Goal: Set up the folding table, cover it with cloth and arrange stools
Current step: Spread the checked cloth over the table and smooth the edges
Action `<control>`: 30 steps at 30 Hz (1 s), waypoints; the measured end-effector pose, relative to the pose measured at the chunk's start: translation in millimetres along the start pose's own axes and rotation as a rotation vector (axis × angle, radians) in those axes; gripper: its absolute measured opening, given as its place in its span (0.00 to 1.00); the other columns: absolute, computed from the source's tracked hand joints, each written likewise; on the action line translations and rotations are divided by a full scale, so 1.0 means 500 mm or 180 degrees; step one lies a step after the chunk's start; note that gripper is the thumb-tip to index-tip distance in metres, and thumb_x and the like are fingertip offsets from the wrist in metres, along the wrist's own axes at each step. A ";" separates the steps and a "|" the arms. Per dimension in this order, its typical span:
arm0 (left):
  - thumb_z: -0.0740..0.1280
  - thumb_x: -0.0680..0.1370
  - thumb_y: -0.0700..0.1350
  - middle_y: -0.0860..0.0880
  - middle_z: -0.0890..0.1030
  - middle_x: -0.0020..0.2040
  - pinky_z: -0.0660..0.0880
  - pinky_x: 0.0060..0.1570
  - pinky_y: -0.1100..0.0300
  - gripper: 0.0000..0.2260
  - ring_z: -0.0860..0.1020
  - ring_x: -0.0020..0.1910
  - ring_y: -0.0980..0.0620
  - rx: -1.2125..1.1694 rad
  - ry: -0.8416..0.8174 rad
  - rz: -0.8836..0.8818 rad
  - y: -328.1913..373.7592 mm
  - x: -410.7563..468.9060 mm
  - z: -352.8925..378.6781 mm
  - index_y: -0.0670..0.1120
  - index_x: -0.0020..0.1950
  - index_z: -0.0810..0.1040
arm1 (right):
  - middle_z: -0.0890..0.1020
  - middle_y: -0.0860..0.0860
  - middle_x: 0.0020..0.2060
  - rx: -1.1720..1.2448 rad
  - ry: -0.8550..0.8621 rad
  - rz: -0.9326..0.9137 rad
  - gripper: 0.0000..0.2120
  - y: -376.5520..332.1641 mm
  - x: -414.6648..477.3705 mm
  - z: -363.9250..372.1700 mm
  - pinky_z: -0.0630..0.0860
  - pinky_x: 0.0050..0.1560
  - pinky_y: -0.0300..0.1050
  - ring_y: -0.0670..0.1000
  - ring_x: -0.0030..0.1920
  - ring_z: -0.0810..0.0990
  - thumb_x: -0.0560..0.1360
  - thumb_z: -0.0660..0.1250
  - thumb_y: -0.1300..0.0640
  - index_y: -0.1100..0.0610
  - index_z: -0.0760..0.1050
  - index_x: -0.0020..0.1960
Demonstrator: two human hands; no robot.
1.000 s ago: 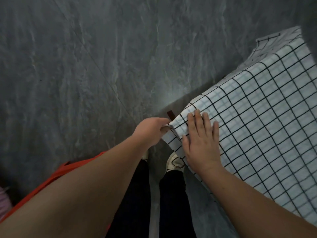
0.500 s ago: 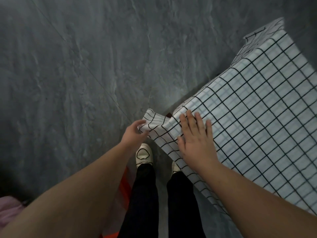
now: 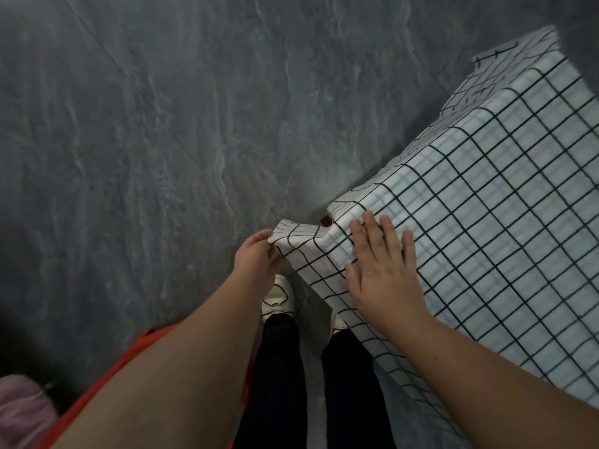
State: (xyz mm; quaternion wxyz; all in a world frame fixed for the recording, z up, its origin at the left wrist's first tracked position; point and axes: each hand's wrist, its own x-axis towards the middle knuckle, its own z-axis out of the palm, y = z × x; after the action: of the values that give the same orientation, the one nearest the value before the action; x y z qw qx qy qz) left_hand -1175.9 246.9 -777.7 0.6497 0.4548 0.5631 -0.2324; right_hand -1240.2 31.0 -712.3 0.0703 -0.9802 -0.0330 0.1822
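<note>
Floor (image 3: 162,140): grey stone-look tiles, spread out on all sides of the tabletop; I saw no stools on it.
Cloth (image 3: 486,238): white with a black grid, draped over the tabletop and hanging down its near edge.
Tabletop: almost wholly hidden under the cloth; I made out only a small brown bit (image 3: 324,220) at the near corner, in a gap in the folds.
Right hand (image 3: 382,273): lay open and flat, fingers spread, pressing the cloth onto the tabletop just inside the near corner.
Left hand (image 3: 254,257): closed, pinching the loose cloth corner (image 3: 291,236) just off the near corner of the tabletop.
Change: a second before, I saw that left hand tucked tight against the corner; by this moment it had drawn the cloth corner outward into a raised flap.
Meaning: I judged the covering step nearly finished, with this corner being straightened and the stools yet to be arranged.
</note>
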 end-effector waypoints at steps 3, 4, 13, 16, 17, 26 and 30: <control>0.63 0.73 0.29 0.42 0.77 0.60 0.78 0.52 0.54 0.17 0.78 0.55 0.45 0.1727 0.0944 0.0814 0.012 -0.019 0.013 0.46 0.56 0.77 | 0.48 0.53 0.81 -0.0004 -0.0024 0.0017 0.33 -0.002 0.000 -0.001 0.40 0.78 0.62 0.54 0.81 0.40 0.82 0.50 0.45 0.54 0.45 0.82; 0.63 0.71 0.28 0.44 0.73 0.64 0.74 0.61 0.54 0.21 0.74 0.62 0.45 0.2331 0.1078 0.1447 0.013 -0.032 0.014 0.46 0.60 0.76 | 0.48 0.53 0.81 -0.0001 -0.0040 0.0019 0.33 -0.003 0.001 -0.001 0.41 0.78 0.63 0.55 0.81 0.40 0.82 0.50 0.45 0.54 0.46 0.82; 0.69 0.74 0.38 0.51 0.72 0.73 0.56 0.72 0.65 0.31 0.64 0.73 0.56 0.4481 -0.1815 0.3014 -0.001 -0.094 0.067 0.57 0.74 0.69 | 0.49 0.53 0.82 0.0067 -0.0021 0.0034 0.33 -0.004 0.001 -0.003 0.42 0.78 0.63 0.55 0.81 0.41 0.81 0.52 0.45 0.55 0.47 0.82; 0.69 0.74 0.45 0.55 0.83 0.49 0.73 0.46 0.63 0.15 0.79 0.49 0.53 0.4433 -0.1575 0.2888 0.010 -0.090 0.073 0.58 0.59 0.79 | 0.51 0.52 0.81 0.0132 -0.0011 0.0066 0.33 -0.004 0.000 -0.011 0.43 0.78 0.63 0.55 0.81 0.44 0.81 0.53 0.46 0.55 0.49 0.82; 0.68 0.73 0.47 0.55 0.82 0.45 0.74 0.43 0.59 0.12 0.79 0.46 0.52 0.4623 -0.1504 0.2846 0.012 -0.090 0.077 0.58 0.56 0.79 | 0.51 0.52 0.81 0.0164 -0.0026 0.0068 0.33 -0.004 0.000 -0.014 0.43 0.78 0.63 0.55 0.81 0.44 0.80 0.53 0.46 0.54 0.49 0.82; 0.68 0.73 0.44 0.48 0.70 0.72 0.64 0.71 0.45 0.30 0.65 0.73 0.43 0.6009 -0.1087 0.2248 0.046 -0.136 0.122 0.53 0.75 0.65 | 0.45 0.46 0.81 0.0600 -0.0343 0.0177 0.34 -0.001 0.008 -0.062 0.40 0.79 0.57 0.50 0.80 0.40 0.80 0.53 0.41 0.48 0.44 0.81; 0.66 0.71 0.35 0.49 0.61 0.78 0.58 0.74 0.50 0.42 0.57 0.77 0.44 0.5804 -0.1346 0.2001 0.060 -0.184 0.134 0.54 0.81 0.52 | 0.47 0.46 0.81 0.1109 -0.0490 0.0252 0.34 0.002 0.019 -0.095 0.38 0.79 0.53 0.48 0.80 0.41 0.79 0.60 0.48 0.47 0.50 0.81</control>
State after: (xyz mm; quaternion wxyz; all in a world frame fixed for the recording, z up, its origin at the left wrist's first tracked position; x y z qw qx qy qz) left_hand -1140.1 184.7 -684.2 0.1698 0.8593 -0.1058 -0.4707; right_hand -1214.2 24.8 -671.8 0.2289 -0.9369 0.0323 0.2622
